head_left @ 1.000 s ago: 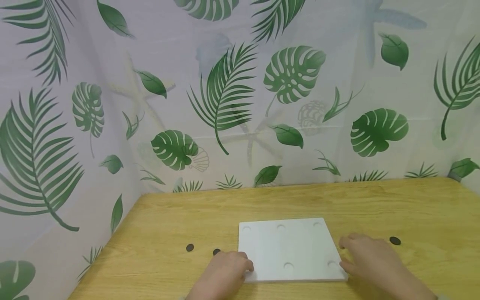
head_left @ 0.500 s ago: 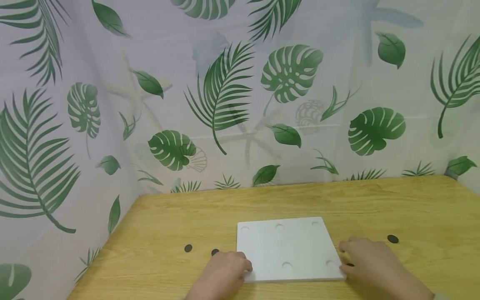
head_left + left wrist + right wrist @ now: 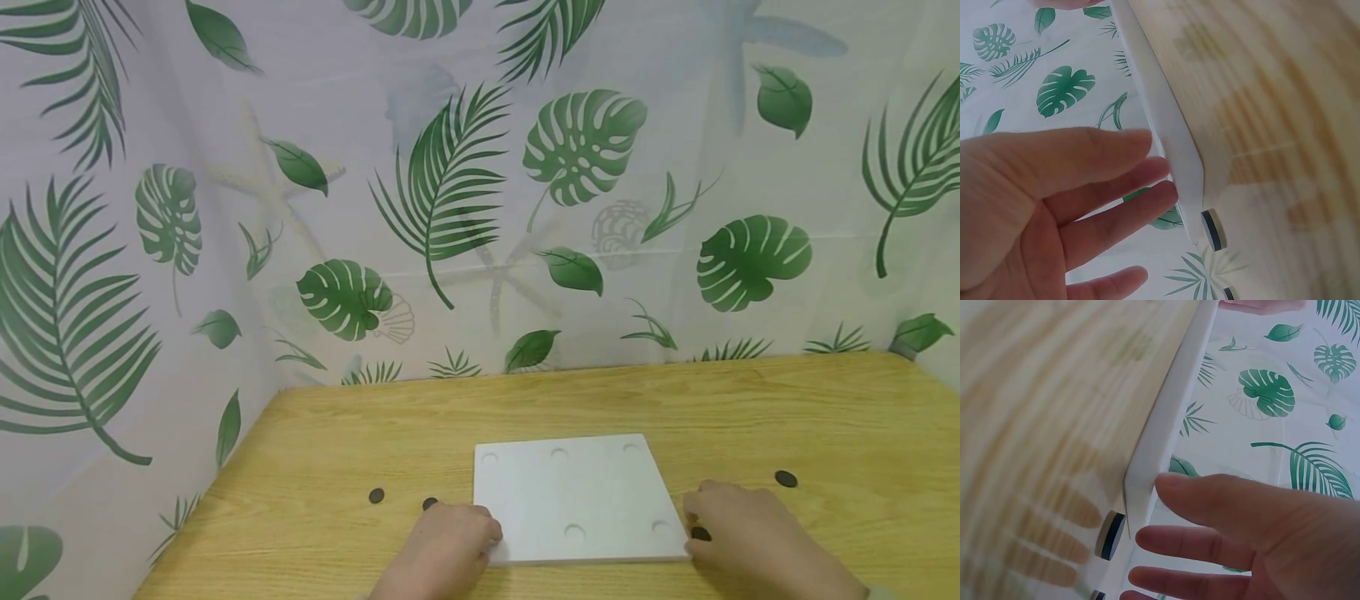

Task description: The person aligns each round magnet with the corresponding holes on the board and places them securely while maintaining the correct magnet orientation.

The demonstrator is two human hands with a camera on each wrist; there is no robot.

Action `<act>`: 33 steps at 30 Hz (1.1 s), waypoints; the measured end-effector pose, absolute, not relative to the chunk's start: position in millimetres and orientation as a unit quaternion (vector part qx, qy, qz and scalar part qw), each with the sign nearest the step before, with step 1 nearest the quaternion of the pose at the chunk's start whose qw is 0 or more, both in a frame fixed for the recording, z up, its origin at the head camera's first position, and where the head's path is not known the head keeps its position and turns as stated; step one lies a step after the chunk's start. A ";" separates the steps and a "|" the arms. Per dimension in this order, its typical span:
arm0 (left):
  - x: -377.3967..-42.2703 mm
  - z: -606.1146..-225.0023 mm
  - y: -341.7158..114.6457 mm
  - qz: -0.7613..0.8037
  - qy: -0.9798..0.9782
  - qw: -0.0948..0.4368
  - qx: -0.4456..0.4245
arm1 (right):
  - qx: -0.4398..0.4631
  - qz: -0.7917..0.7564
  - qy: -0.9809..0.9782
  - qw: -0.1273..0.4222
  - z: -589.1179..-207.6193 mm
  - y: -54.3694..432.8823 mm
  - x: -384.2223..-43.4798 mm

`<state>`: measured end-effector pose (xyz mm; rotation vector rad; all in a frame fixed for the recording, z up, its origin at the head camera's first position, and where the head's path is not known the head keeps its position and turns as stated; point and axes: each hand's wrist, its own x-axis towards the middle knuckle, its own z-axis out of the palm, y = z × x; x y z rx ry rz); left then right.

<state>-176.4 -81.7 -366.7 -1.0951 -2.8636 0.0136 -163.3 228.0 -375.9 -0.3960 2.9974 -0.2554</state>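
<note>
A white rectangular board (image 3: 566, 492) with several shallow round recesses lies flat on the wooden table. At its front left corner is my left hand (image 3: 444, 546), fingertips touching the board; the left wrist view shows thumb and fingers (image 3: 1119, 209) spread loosely against its edge. My right hand (image 3: 750, 529) is at the front right corner. Its thumb (image 3: 1191, 494) touches or nearly touches the corner, and its fingers extend loosely beside the board. Between that hand and the board a black disc (image 3: 701, 533) lies partly hidden. Neither hand grips anything.
To the left of the board lie two more black discs, one farther out (image 3: 377, 496) and one (image 3: 430, 503) partly behind my left hand. Another black disc (image 3: 786, 478) lies beyond my right hand. A leaf-printed cloth (image 3: 480, 333) hangs behind the table (image 3: 360, 433).
My right hand has drawn slightly right and nearer to me, uncovering more of the black disc beside the board. My left hand and the board stay nearly still; the head view has shifted a little.
</note>
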 end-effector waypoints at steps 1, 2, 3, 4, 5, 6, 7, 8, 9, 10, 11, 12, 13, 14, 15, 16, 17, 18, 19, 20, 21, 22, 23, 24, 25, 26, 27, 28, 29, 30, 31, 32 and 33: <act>-176.3 -366.6 -81.7 0.005 -0.933 0.039 -0.357 | -0.130 -0.085 0.987 0.049 -376.0 227.6 -162.1; -176.2 -366.6 -81.8 0.007 -0.933 0.041 -0.357 | -0.131 -0.086 0.987 0.046 -375.9 227.1 -161.0; -176.1 -366.4 -81.9 0.008 -0.933 0.043 -0.358 | -0.129 -0.092 0.986 0.045 -375.7 226.5 -159.7; -176.0 -366.4 -81.9 0.010 -0.932 0.046 -0.358 | -0.123 -0.100 0.986 0.049 -375.3 225.7 -158.3; -175.9 -366.4 -82.0 0.011 -0.932 0.048 -0.359 | -0.118 -0.105 0.986 0.052 -374.8 224.8 -157.0; -175.7 -366.4 -82.0 0.012 -0.932 0.049 -0.359 | -0.114 -0.108 0.986 0.056 -374.3 223.8 -155.9; -175.6 -366.3 -82.1 0.011 -0.932 0.048 -0.360 | -0.108 -0.112 0.986 0.060 -373.9 222.9 -154.9; -175.5 -366.2 -82.1 0.008 -0.932 0.046 -0.360 | -0.106 -0.116 0.986 0.063 -373.7 222.4 -154.2; -175.6 -366.1 -82.1 0.004 -0.933 0.042 -0.358 | -0.104 -0.116 0.986 0.066 -373.5 221.9 -153.6; -175.8 -366.2 -82.0 -0.001 -0.934 0.037 -0.355 | -0.105 -0.113 0.986 0.068 -373.4 221.6 -153.3; -176.0 -366.3 -81.8 -0.006 -0.935 0.031 -0.353 | -0.109 -0.108 0.986 0.064 -373.3 221.5 -153.0; -176.2 -366.1 -81.7 -0.012 -0.936 0.025 -0.350 | -0.111 -0.106 0.986 0.063 -373.2 221.5 -152.8; -176.4 -366.0 -81.6 -0.018 -0.937 0.019 -0.348 | -0.115 -0.106 0.986 0.059 -373.7 222.0 -152.7; -176.6 -366.0 -81.3 -0.021 -0.938 0.015 -0.346 | -0.121 -0.105 0.986 0.055 -374.3 222.6 -152.6; -176.7 -366.0 -81.1 -0.025 -0.939 0.011 -0.343 | -0.123 -0.105 0.986 0.052 -374.7 223.1 -152.5; -176.7 -365.8 -81.0 -0.028 -0.939 0.008 -0.342 | -0.125 -0.105 0.985 0.050 -375.0 223.4 -152.5; -176.7 -365.6 -80.9 -0.030 -0.939 0.006 -0.342 | -0.126 -0.108 0.985 0.049 -375.4 223.8 -152.5; -176.5 -365.3 -80.8 -0.031 -0.939 0.004 -0.341 | -0.128 -0.111 0.984 0.050 -375.9 224.2 -152.8; -176.4 -365.0 -80.7 -0.033 -0.940 0.001 -0.341 | -0.132 -0.111 0.984 0.048 -376.2 224.7 -153.1; -176.4 -364.8 -80.5 -0.033 -0.940 -0.001 -0.341 | -0.132 -0.113 0.983 0.051 -376.1 224.8 -153.5; -176.4 -364.5 -80.6 -0.035 -0.940 -0.003 -0.341 | -0.132 -0.114 0.983 0.055 -375.9 224.8 -154.0; -176.4 -364.1 -80.6 -0.036 -0.940 -0.005 -0.340 | -0.132 -0.114 0.983 0.058 -375.7 224.8 -154.6; -176.5 -363.9 -80.5 -0.038 -0.940 -0.008 -0.340 | -0.131 -0.113 0.983 0.063 -375.7 224.8 -154.9; -176.7 -363.9 -80.5 -0.038 -0.940 -0.010 -0.339 | -0.132 -0.108 0.983 0.066 -375.6 224.9 -155.1; -177.0 -363.9 -80.4 -0.040 -0.940 -0.012 -0.339 | -0.132 -0.104 0.983 0.069 -375.5 224.9 -155.3; -177.2 -364.0 -80.4 -0.040 -0.940 -0.013 -0.338 | -0.132 -0.101 0.984 0.071 -375.7 225.0 -155.3; -177.2 -363.9 -80.6 -0.040 -0.940 -0.014 -0.338 | -0.134 -0.095 0.984 0.072 -376.0 225.1 -155.2; -177.3 -363.9 -80.6 -0.040 -0.940 -0.015 -0.338 | -0.136 -0.089 0.984 0.074 -376.3 225.4 -155.1; -177.3 -363.9 -80.6 -0.040 -0.940 -0.015 -0.337 | -0.136 -0.086 0.984 0.076 -376.5 225.6 -154.8; -177.2 -363.9 -80.7 -0.039 -0.940 -0.013 -0.339 | -0.137 -0.082 0.984 0.077 -376.8 225.8 -154.7; -177.1 -363.8 -80.7 -0.039 -0.940 -0.012 -0.339 | -0.138 -0.082 0.984 0.078 -377.2 226.2 -154.6; -177.0 -363.7 -80.8 -0.038 -0.939 -0.010 -0.340 | -0.139 -0.081 0.984 0.078 -377.6 226.6 -154.5; -176.8 -363.7 -80.8 -0.037 -0.939 -0.008 -0.341 | -0.138 -0.081 0.984 0.080 -377.8 227.0 -154.5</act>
